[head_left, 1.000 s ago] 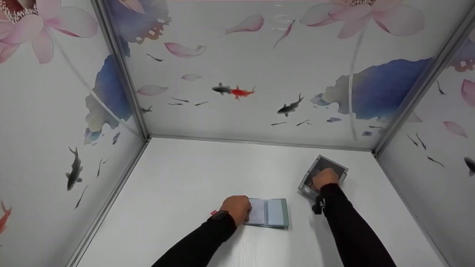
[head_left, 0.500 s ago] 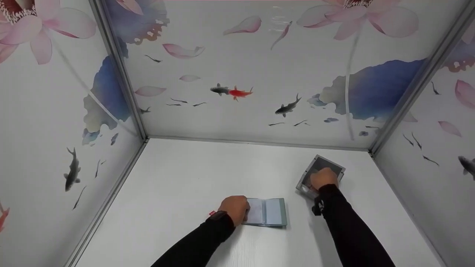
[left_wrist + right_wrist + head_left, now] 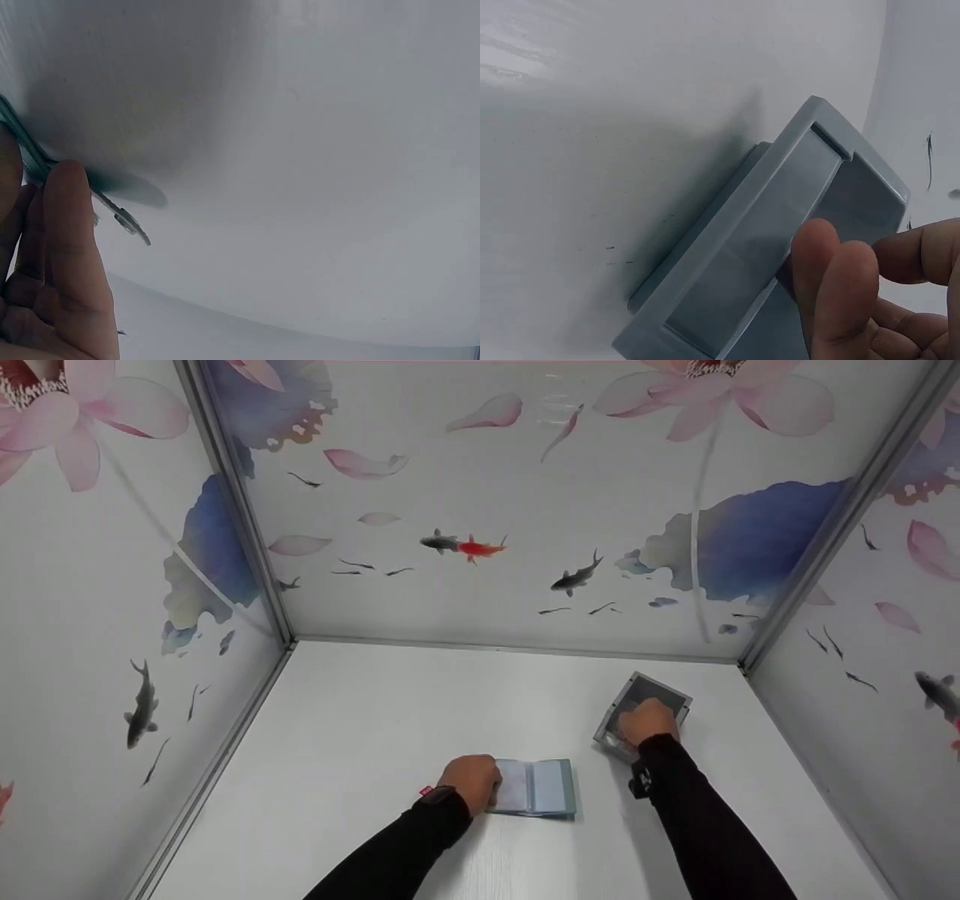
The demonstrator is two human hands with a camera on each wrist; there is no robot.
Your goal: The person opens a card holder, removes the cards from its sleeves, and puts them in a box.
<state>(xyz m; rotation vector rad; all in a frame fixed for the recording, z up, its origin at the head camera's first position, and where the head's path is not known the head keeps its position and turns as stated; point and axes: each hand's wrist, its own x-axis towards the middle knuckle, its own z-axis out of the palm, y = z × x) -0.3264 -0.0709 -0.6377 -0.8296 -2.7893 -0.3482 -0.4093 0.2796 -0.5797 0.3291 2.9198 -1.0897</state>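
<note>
A small green card holder [image 3: 551,787] lies spread open on the white table, with pale clear sleeves inside. At its left edge my left hand [image 3: 471,784] pinches the cover. The left wrist view shows the green cover [image 3: 26,142] between the thumb and fingers. Farther right, a grey plastic box [image 3: 660,688] sits turned at an angle. My right hand [image 3: 649,722] reaches into it with bent fingers. Something clear and shiny [image 3: 617,745] shows beside that hand in the box. In the right wrist view the fingertips [image 3: 847,277] hang over the inside; I cannot tell whether they hold anything.
White panels printed with lotus flowers and fish rise at the left, back and right of the table [image 3: 390,697]. A metal strip [image 3: 525,649] runs along the table's back edge. The box stands near the back right corner.
The head view has swung slightly, so everything sits a little farther left. Both hands keep their places at the card holder and in the box.
</note>
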